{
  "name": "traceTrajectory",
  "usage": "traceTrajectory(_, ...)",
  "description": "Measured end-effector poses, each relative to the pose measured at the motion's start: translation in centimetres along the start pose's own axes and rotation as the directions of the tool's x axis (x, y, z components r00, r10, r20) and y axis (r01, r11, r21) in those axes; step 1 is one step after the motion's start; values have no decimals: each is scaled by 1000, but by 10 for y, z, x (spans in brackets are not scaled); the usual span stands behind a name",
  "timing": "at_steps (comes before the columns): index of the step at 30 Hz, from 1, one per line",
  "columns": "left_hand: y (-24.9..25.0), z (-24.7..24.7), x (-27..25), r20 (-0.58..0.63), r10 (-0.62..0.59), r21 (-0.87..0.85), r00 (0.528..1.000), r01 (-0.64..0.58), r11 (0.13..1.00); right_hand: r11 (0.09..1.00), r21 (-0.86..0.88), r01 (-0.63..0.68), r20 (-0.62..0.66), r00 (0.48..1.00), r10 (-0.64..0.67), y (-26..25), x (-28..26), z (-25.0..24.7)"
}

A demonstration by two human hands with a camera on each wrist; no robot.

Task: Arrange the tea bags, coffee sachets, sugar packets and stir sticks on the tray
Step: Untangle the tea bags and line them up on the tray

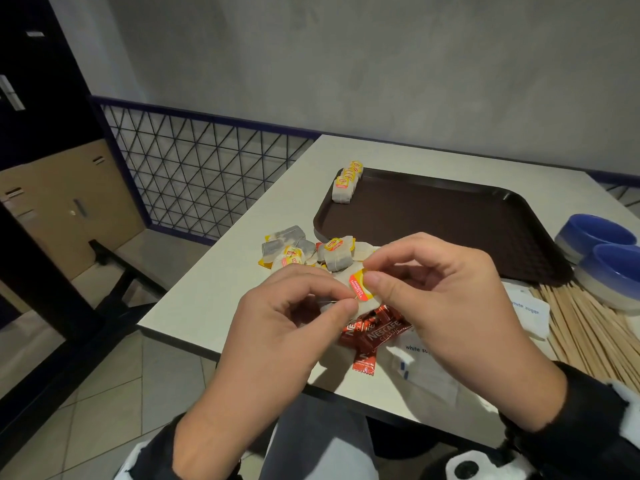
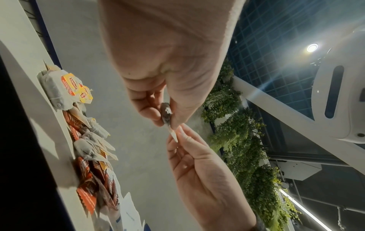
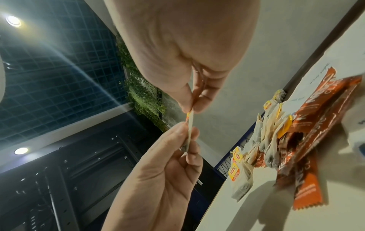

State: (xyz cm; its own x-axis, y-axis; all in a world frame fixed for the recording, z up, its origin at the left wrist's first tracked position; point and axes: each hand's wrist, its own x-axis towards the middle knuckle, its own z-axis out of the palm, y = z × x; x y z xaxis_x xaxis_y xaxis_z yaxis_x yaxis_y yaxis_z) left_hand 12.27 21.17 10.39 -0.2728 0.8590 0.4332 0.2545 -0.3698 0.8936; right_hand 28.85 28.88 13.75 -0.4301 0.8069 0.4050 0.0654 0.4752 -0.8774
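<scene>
Both hands up close over the near table edge: left hand (image 1: 287, 327) and right hand (image 1: 446, 306) each pinching one tea bag (image 1: 358, 287) between thumb and forefinger, the other fingers loosely curled, the bag held in the air above the coffee sachets (image 1: 375, 332). Apparently tidying its tag or string before placing.

Early in the task, by the look of it. Done so far: only a short row of tea bags (image 1: 346, 181) standing along the far left corner of the tray (image 1: 450, 216). Left to do: a loose tea bag pile (image 1: 294, 251) on the table just off the tray's near corner, the sachets, the sugar packets (image 1: 419, 348), and the stir sticks (image 1: 585, 327) lying at the right beside two blue bowls (image 1: 599, 251).

Head view alone showing tray, sticks and bowls. Left wrist view showing the bag's dark body edge-on (image 2: 166, 112) in the left fingertips; right wrist view showing the thin paper edge (image 3: 190, 125) running between both pinches, plus the pile from table level.
</scene>
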Motion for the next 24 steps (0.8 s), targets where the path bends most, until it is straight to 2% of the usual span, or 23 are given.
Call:
traceTrajectory(7, -2, -3, -1, 25, -17, -18, 1000, 18, 1000, 964, -199, 177, 24, 984, -176, -4, -1, 3)
traceTrajectory(12, -3, -3, -2, 16, -31, -35, 999, 32, 999, 866, -392, 311, 82, 949, -304, -7, 0, 2)
traceTrajectory(14, -6, -2, -3, 2, -34, -49, 999, 34, 998, 847, -423, 322, 104, 946, -307, -9, 3, 1)
traceTrajectory(16, -10, -2, -3, -24, -35, -60, 999, 34, 998, 898, -385, 214, 137, 975, -174, -10, 10, 2)
traceTrajectory(18, -14, -2, -2, -62, -33, -78, 998, 28, 997, 958, -282, -47, 189, 977, 103, -13, 20, 5)
traceTrajectory(19, -16, -2, -1, -85, -30, -85, 996, 23, 996, 955, -229, -188, 203, 950, 236, -14, 26, 7)
traceTrajectory(21, -21, -3, 2, -138, -23, -95, 990, 10, 995, 892, -123, -436, 236, 860, 453, -15, 37, 11)
traceTrajectory(23, -27, -5, 4, -194, -28, -97, 981, 9, 995, 818, -33, -574, 314, 771, 554, -14, 44, 15)
traceTrajectory(24, -30, -6, 6, -216, -33, -96, 976, 13, 995, 805, -23, -593, 354, 748, 561, -11, 47, 17)
